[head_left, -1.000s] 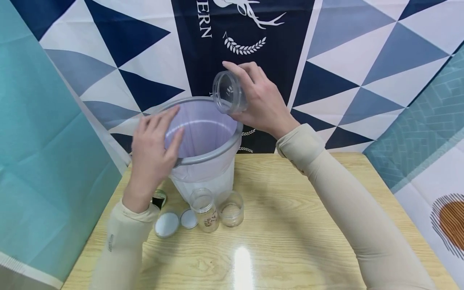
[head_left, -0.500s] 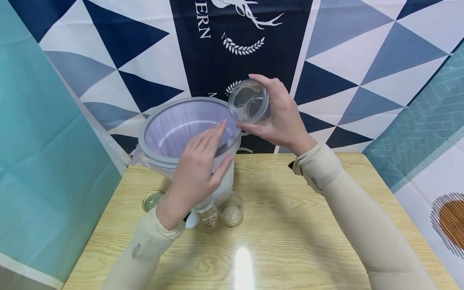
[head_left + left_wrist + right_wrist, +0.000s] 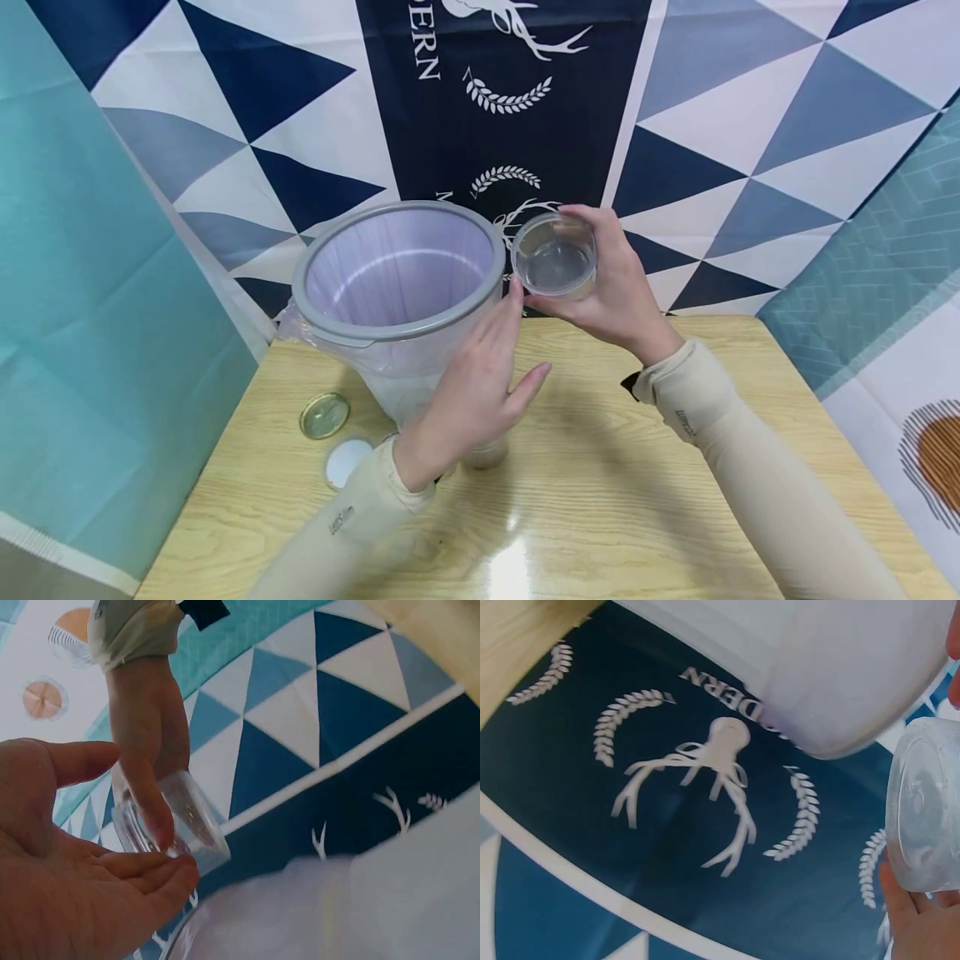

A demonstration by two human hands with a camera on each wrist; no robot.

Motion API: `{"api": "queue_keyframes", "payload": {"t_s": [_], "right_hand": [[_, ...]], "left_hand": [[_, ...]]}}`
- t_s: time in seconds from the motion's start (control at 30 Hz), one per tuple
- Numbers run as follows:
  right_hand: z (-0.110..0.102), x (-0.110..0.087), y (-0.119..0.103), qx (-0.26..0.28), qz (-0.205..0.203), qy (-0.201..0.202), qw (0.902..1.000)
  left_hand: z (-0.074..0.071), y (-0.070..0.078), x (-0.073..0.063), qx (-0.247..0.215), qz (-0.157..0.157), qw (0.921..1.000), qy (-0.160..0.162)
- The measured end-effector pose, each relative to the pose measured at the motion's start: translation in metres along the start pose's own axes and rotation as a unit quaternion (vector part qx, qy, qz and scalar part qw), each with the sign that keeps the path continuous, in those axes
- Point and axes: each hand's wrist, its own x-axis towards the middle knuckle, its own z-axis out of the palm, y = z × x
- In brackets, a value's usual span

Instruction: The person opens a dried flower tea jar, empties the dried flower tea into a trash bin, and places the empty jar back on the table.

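Observation:
My right hand [image 3: 618,287] grips a clear, wide-mouthed jar [image 3: 557,265] from its right side, to the right of the bucket. The mouth tilts toward the head camera, and I see no contents in it. In the right wrist view the jar's round base [image 3: 928,806] faces that camera. My left hand [image 3: 472,392] reaches across in front of the bucket with straight fingers and the thumb spread. Its fingertips come right up to the jar's near rim in the head view; the left wrist view shows them overlapping the jar [image 3: 196,817]. Nothing lies in the left palm.
A grey-rimmed bucket [image 3: 302,287] with a thin clear liner stands at the table's back. Left of it on the wooden table [image 3: 600,500] lie a gold-edged lid [image 3: 324,415] and a white lid [image 3: 347,461]. My left forearm mostly hides clear jars [image 3: 487,455] before the bucket. Patterned cloth hangs behind.
The jar, in my right hand, has moved from above the bucket's rim right and down, its mouth turning upward. My left hand has moved right from the bucket's left rim to the jar.

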Motion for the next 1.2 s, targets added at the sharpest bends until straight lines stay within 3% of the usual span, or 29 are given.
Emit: {"api": "queue_keyframes", "payload": {"t_s": [0.33,0.6,0.8,1.03,1.2], "right_hand": [[0.009,-0.032,0.023,0.005,0.064,-0.022,0.9977],[0.021,-0.058,0.039,-0.008,0.106,-0.046,0.9933],[0.032,-0.074,0.051,-0.017,0.142,-0.070,0.9873],[0.046,-0.087,0.060,-0.014,0.178,-0.094,0.9794],[0.057,-0.094,0.064,-0.009,0.190,-0.114,0.9752]], "left_hand": [[0.040,0.011,-0.008,-0.020,-0.079,0.9959,-0.039],[0.073,0.016,-0.018,0.014,-0.121,0.9913,-0.051],[0.086,0.012,-0.022,0.076,-0.125,0.9876,-0.058],[0.097,0.005,-0.026,0.102,-0.141,0.9823,-0.070],[0.101,0.001,-0.030,0.137,-0.159,0.9739,-0.086]]}}
